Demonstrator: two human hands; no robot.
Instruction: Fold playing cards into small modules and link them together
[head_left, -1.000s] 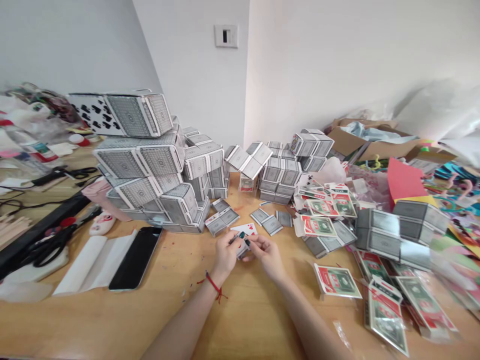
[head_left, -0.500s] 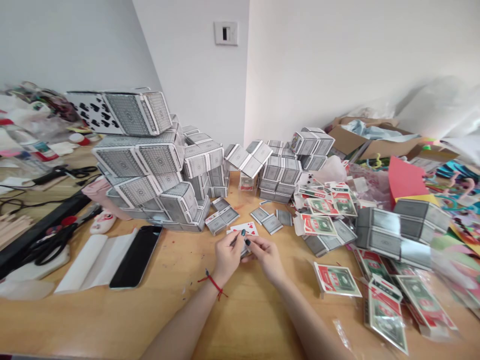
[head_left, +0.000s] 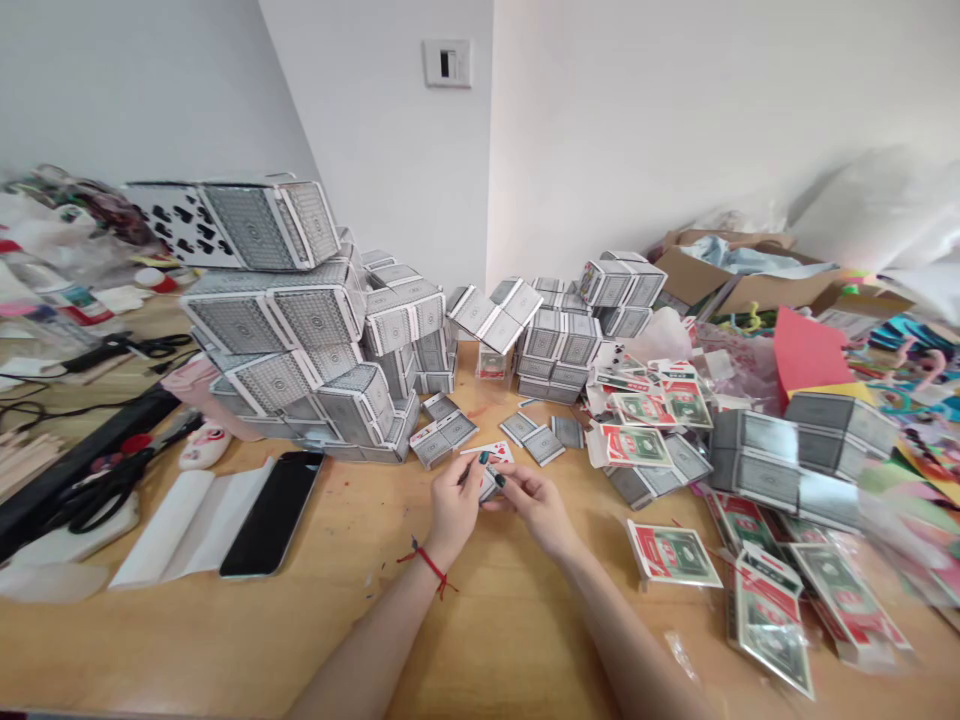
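Both hands meet over the middle of the table around a grey-backed playing card. My left hand pinches its left side with thumb and fingers, and a red string bracelet circles that wrist. My right hand grips the card's right edge, fingers curled. Much of the card is covered by the fingers, so any fold is hard to make out. Just beyond lies a face-up card with red hearts. Joined grey cards lie to its left, more folded cards to its right.
Stacked card boxes rise at left, with smaller stacks at back right. A black phone, white paper and black scissors lie left. Red-and-green card packs, joined card blocks and a cardboard box crowd the right.
My fingers have shifted slightly and the card between them is turned so more of its grey back shows. My right hand has moved a little. The surrounding things stay put.
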